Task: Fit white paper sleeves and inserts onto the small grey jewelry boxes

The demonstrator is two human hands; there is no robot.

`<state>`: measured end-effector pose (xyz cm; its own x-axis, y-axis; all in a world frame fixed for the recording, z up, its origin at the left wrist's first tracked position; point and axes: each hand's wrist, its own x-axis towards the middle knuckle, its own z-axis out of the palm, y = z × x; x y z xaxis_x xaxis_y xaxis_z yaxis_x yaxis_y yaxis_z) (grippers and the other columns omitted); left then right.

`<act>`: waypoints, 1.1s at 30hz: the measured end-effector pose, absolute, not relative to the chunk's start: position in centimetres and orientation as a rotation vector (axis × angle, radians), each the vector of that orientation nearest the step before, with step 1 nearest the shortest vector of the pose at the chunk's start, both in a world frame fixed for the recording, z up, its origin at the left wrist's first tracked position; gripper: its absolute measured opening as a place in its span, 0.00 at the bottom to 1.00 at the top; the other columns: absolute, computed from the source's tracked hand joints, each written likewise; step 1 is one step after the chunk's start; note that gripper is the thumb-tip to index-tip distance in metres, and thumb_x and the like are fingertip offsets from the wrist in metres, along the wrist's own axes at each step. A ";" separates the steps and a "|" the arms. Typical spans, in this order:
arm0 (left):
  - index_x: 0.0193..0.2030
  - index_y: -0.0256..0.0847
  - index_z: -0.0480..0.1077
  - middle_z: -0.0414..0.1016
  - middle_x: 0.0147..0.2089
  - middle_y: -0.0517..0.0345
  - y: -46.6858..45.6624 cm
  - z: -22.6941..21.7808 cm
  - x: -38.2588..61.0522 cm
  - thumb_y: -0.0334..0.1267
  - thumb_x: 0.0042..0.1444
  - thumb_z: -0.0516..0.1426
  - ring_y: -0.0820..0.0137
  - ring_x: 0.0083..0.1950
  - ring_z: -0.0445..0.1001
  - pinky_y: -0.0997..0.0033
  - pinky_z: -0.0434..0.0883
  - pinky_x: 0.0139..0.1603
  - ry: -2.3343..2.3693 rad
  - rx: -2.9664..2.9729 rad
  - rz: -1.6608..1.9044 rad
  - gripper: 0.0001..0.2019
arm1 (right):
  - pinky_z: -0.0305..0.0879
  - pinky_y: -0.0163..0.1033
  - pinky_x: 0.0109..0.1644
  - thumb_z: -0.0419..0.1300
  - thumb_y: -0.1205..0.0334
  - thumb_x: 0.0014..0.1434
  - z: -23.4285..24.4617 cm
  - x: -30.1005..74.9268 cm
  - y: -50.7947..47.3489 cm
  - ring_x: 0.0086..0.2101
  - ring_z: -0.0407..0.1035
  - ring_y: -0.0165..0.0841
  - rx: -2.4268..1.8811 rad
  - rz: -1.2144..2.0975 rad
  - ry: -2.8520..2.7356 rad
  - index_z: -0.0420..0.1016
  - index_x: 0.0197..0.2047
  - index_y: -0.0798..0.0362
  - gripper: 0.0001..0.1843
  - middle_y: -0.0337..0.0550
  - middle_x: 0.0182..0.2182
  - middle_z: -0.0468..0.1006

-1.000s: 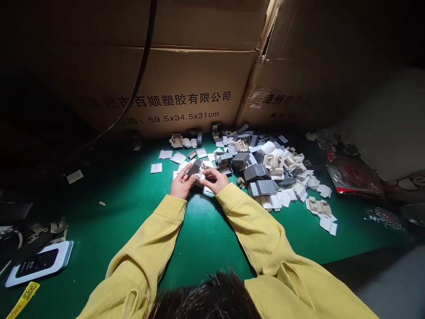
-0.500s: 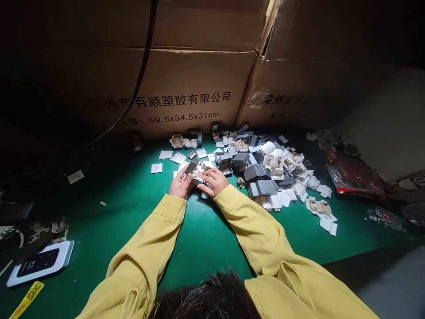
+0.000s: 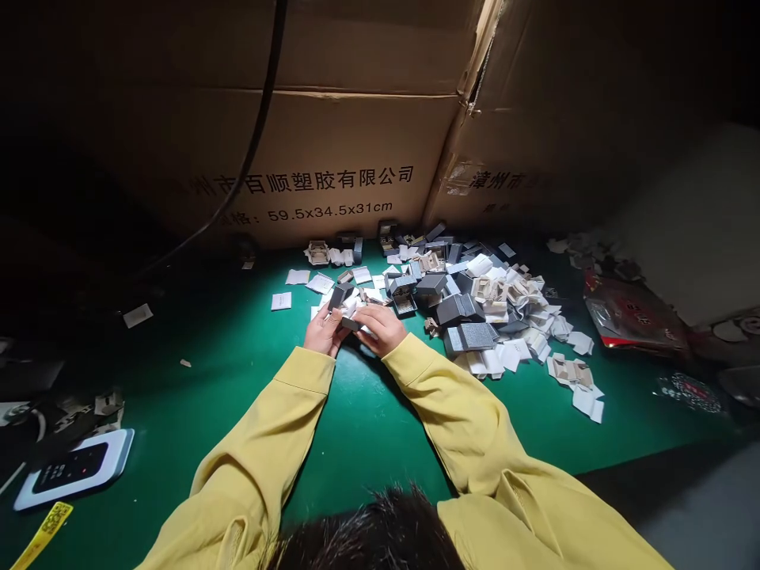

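Near the middle of the green table, my left hand (image 3: 322,332) is closed round a small dark grey box (image 3: 340,296). The fingers of my right hand (image 3: 383,328) are bent against the box's near side, where a narrow dark part (image 3: 350,324) shows between both hands. Something white lies between the fingers, partly hidden. Just beyond the hands are white paper slips (image 3: 321,283) and a small brown card insert (image 3: 345,277). An opened dark box (image 3: 404,302) rests on the table to the right of my right hand.
A heap of dark boxes (image 3: 472,336), folded papers and card inserts spreads to the right. Large cardboard cartons (image 3: 332,134) stand behind, with a black cable (image 3: 261,119) hanging in front. A white device (image 3: 77,469) lies at the left, a red packet (image 3: 635,317) far right.
The dark box in my hands has turned, and its narrow dark part now shows between them. My right fingers have shifted slightly. The heap looks the same.
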<state>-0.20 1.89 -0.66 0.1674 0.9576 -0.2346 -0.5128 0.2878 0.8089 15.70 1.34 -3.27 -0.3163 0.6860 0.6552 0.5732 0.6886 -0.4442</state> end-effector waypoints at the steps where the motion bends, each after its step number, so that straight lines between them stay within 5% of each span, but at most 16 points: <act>1: 0.54 0.39 0.71 0.80 0.43 0.55 1.9 -0.6 -0.2 0.48 0.44 0.70 0.72 0.41 0.79 0.74 0.76 0.43 0.844 0.650 1.153 0.32 | 0.71 0.49 0.56 0.54 0.56 0.64 -3.3 15.7 1.3 0.48 0.74 0.40 -0.984 0.190 -2.008 0.79 0.44 0.50 0.14 0.51 0.43 0.81; 14: 0.57 0.41 0.70 0.79 0.50 0.50 2.2 -1.0 -0.3 0.46 0.43 0.71 0.64 0.49 0.79 0.69 0.76 0.48 0.843 0.690 1.172 0.34 | 0.68 0.46 0.57 0.52 0.59 0.62 -2.3 15.3 0.1 0.48 0.73 0.39 -0.992 0.284 -1.756 0.75 0.52 0.50 0.17 0.49 0.46 0.80; 19: 0.58 0.42 0.70 0.78 0.54 0.47 1.9 -1.3 0.1 0.45 0.40 0.72 0.59 0.56 0.76 0.66 0.75 0.51 0.858 0.741 1.169 0.36 | 0.70 0.46 0.53 0.60 0.53 0.57 -2.0 15.1 0.4 0.45 0.73 0.39 -1.225 0.490 -1.549 0.78 0.43 0.51 0.14 0.47 0.40 0.81; 27: 0.58 0.41 0.71 0.81 0.49 0.47 1.7 -1.7 0.4 0.43 0.37 0.73 0.58 0.55 0.77 0.65 0.73 0.55 0.871 0.822 1.144 0.38 | 0.72 0.47 0.52 0.67 0.50 0.50 -2.9 14.7 0.9 0.42 0.76 0.37 -1.156 0.928 -1.318 0.77 0.45 0.52 0.21 0.47 0.41 0.81; 33: 0.62 0.39 0.69 0.79 0.52 0.46 1.7 -1.6 0.2 0.49 0.37 0.73 0.59 0.56 0.76 0.67 0.74 0.53 0.888 0.849 1.120 0.43 | 0.73 0.45 0.54 0.69 0.50 0.45 -2.8 14.9 1.2 0.41 0.76 0.35 -1.115 0.965 -1.205 0.76 0.40 0.51 0.20 0.45 0.40 0.80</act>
<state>0.22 1.70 -1.61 0.1927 0.9687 -0.1563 -0.3731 0.2197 0.9014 14.85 1.17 -2.81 0.1271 0.9706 0.2043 0.0129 0.2043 -0.9788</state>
